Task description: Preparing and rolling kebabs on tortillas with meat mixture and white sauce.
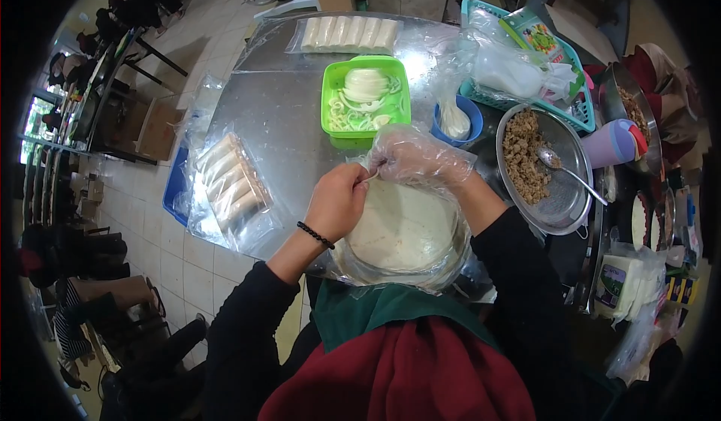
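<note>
A stack of thin round wrappers (403, 226) lies on plastic film at the table edge before me. My left hand (339, 198), bare with a black bead bracelet, pinches the top wrapper's upper left edge between thumb and finger. Beside it my right hand (408, 153), in a clear plastic glove, has its fingertips at the same edge, touching or almost touching the left ones. Just beyond stands a green plastic container (366, 131) with sliced onion (366, 86). To the right, a metal bowl (563, 212) holds a crumbly brown filling (521, 156) and a spoon (572, 176).
Packed rolls in plastic lie at the back (349, 34) and left (234, 181) of the metal table (281, 111). A blue cup (469, 117) with a tied bag, a teal basket (580, 114) and a purple tumbler (608, 144) stand right. Another person (670, 105) is at the far right.
</note>
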The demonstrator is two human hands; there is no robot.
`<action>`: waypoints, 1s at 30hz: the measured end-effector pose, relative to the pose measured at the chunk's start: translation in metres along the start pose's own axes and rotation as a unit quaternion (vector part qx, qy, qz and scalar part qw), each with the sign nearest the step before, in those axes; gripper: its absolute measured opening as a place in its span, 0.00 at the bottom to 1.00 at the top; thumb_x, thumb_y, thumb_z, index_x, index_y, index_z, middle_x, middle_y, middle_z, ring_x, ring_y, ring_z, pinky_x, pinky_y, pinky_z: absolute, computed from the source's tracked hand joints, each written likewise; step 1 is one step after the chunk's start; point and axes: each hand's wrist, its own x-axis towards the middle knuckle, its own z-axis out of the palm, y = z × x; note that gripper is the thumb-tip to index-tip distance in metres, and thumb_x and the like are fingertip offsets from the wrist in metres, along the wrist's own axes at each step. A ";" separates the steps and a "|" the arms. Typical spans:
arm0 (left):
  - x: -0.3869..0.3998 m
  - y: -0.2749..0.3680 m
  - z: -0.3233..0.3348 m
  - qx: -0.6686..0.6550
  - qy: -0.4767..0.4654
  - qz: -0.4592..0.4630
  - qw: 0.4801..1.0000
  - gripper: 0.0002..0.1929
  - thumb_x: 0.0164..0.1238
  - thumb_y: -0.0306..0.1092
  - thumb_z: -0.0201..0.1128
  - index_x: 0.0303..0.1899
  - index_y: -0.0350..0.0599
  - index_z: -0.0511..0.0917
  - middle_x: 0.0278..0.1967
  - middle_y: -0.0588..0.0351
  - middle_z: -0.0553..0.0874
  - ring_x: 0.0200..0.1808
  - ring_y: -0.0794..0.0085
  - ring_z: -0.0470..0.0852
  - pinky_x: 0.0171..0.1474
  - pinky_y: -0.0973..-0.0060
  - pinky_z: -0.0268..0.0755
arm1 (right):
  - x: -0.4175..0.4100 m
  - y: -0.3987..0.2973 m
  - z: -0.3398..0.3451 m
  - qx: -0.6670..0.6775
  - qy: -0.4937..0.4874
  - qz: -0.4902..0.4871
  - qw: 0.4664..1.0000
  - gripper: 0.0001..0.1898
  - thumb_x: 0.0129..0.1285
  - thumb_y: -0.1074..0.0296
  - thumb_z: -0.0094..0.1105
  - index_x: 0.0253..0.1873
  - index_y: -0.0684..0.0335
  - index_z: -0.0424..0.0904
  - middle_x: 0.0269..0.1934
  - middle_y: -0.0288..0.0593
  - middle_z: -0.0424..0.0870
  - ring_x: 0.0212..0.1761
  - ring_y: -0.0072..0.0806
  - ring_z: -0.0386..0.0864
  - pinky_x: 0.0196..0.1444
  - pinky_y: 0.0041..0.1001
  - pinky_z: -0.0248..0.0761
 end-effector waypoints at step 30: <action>-0.050 0.051 -0.007 -0.129 -0.137 -0.134 0.973 0.12 0.64 0.33 0.60 0.45 0.37 0.74 0.24 0.43 0.78 0.25 0.60 0.80 0.30 0.68 0.69 | -0.066 0.011 0.009 0.057 0.126 0.050 0.989 0.15 0.48 0.67 0.64 0.43 0.64 0.81 0.43 0.47 0.82 0.45 0.37 0.79 0.49 0.31 0.70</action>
